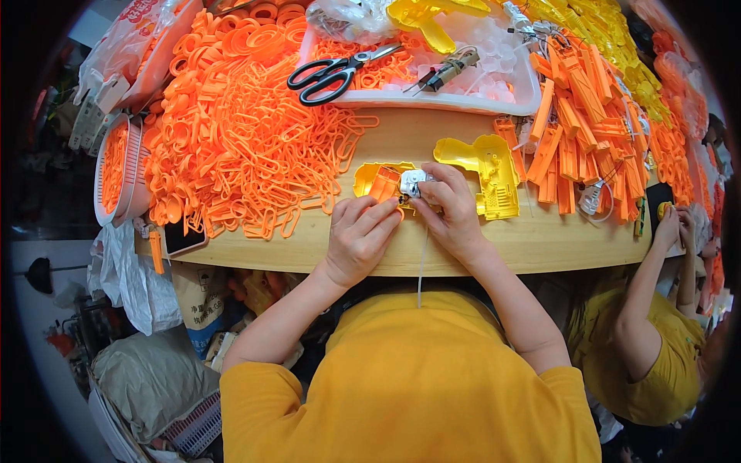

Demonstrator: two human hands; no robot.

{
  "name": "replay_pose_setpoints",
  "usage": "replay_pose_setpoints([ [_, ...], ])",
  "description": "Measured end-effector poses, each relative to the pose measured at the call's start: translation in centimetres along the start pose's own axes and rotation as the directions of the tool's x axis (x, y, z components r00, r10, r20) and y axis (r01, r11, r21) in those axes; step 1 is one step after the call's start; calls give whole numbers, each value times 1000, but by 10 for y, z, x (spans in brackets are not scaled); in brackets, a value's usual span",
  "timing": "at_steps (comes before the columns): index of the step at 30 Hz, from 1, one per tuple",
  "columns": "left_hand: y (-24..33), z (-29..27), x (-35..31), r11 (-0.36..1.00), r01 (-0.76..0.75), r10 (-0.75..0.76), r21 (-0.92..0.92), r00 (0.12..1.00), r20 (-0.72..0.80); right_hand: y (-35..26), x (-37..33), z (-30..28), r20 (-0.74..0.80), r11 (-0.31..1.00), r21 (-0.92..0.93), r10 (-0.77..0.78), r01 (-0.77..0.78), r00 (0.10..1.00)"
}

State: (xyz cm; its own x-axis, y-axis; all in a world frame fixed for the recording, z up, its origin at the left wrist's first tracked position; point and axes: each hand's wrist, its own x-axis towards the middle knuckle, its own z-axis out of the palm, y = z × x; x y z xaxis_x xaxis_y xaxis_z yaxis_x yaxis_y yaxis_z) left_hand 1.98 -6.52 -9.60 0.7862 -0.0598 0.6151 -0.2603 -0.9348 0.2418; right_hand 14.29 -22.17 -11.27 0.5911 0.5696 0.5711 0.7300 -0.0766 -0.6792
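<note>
A yellow plastic shell half (363, 179) lies on the wooden table between my hands, with an orange box-shaped part (384, 184) inside it. My left hand (357, 238) grips the shell's near edge, fingers close together beside the orange part. Thumb and fingers of my right hand (454, 208) close on a small white mechanism (413, 180) at the shell's right end, covering part of it. From there a thin pale cord (422, 266) hangs over the table's front edge. Just right of my right hand is a second yellow shell half (500, 174), hollow side up, untouched.
Orange clips (255, 147) and rings heap up at the left. Black-handled scissors (336, 75) lie across a white tray (505, 96) at the back. Orange box-shaped parts (579, 116) pile up at the right. A co-worker's hands (675, 226) hold something yellow at the far right.
</note>
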Motion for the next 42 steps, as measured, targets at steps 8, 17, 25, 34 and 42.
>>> replay_pose_setpoints([
  [8,3,11,5,998,32,-32,54,999,-1,2,4,0,1,1000,-22,-5,5,1000],
  [17,-3,-12,40,999,21,-18,-39,997,80,9,10,8,-32,999,-24,-24,23,999],
  [25,-36,0,173,988,86,-100,-127,990,-101,2,10,9,-26,996,-74,-48,46,999],
  [34,-46,55,242,934,257,-339,249,855,392,10,11,8,-39,990,-119,-82,77,996],
  [42,-76,3,197,339,208,-468,-918,884,27,8,7,5,-165,994,-46,-101,95,981],
])
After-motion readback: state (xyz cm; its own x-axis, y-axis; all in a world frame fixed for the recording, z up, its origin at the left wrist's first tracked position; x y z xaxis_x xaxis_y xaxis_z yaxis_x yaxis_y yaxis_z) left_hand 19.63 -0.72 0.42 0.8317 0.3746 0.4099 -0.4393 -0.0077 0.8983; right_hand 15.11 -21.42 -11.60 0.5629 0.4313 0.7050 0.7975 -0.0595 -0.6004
